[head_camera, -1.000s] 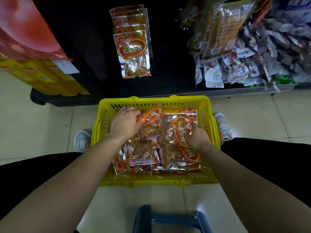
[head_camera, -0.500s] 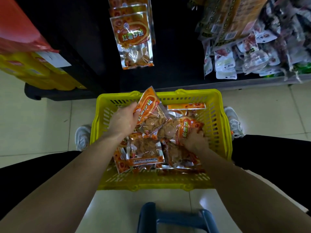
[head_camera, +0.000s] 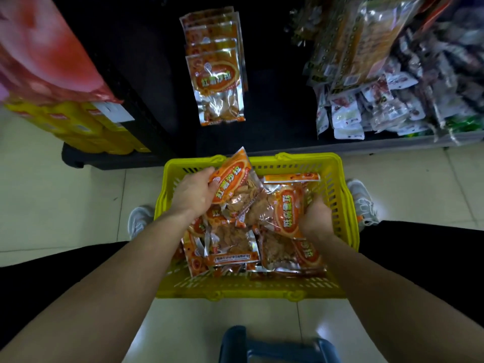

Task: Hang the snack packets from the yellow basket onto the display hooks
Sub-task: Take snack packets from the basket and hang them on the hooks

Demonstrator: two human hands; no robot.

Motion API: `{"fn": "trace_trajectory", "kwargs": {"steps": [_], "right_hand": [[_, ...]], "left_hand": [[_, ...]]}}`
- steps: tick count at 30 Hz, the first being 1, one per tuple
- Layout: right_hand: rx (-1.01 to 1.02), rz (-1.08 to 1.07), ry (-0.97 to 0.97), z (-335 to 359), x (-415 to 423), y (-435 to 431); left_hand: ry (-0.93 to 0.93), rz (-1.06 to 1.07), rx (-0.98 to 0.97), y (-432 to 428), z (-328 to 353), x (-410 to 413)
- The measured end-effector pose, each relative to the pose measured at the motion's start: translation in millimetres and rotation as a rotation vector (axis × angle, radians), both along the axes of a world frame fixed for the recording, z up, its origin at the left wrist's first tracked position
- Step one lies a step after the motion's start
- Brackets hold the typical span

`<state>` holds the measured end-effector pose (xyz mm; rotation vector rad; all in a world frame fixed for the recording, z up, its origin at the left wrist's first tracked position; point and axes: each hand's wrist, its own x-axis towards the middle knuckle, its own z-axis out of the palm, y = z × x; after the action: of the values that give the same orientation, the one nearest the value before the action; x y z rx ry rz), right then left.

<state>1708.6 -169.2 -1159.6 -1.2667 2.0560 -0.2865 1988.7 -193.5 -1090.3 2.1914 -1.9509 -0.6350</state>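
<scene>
The dark display rack (head_camera: 275, 106) rises beyond the yellow basket (head_camera: 340, 205), which sits on the floor between the person's feet, within easy reach of both. Matching hung packets (head_camera: 216, 82) already fill one hook. The left hand (head_camera: 193, 193) is clamped on a raised snack packet (head_camera: 230, 176) at the basket's far edge; the right hand (head_camera: 315, 216) grips a second packet (head_camera: 288, 210) near the right wall. Loose packets crowd beneath.
</scene>
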Motion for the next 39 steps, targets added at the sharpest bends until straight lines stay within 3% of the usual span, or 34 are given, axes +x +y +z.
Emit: {"fn": "trace_trajectory", "kwargs": {"steps": [6,9,15,22,27,36,39], "right_hand": [[-0.116,0.264,-0.005,90,14,-19],[-0.193,0.494,0.044,144,15,-25],[-0.344,0.81,0.092,258,9,-32],[-0.609,0.805,-0.026,316,6,-49],[-0.625,0.635,-0.18,292,19,-67],[-0.604,0.597,-0.093,281,33,-103],[-0.566,0.573,-0.085,275,33,-114]], "left_hand": [[-0.003,-0.096,0.019,0,57,-6],[-0.034,-0.137,-0.002,0,96,1],[0.154,-0.203,-0.078,10,183,10],[0.292,-0.325,-0.109,7,238,1],[0.324,-0.338,-0.101,-6,229,-8],[0.509,-0.224,-0.141,-34,205,-20],[0.467,-0.205,-0.198,-43,198,-23]]}}
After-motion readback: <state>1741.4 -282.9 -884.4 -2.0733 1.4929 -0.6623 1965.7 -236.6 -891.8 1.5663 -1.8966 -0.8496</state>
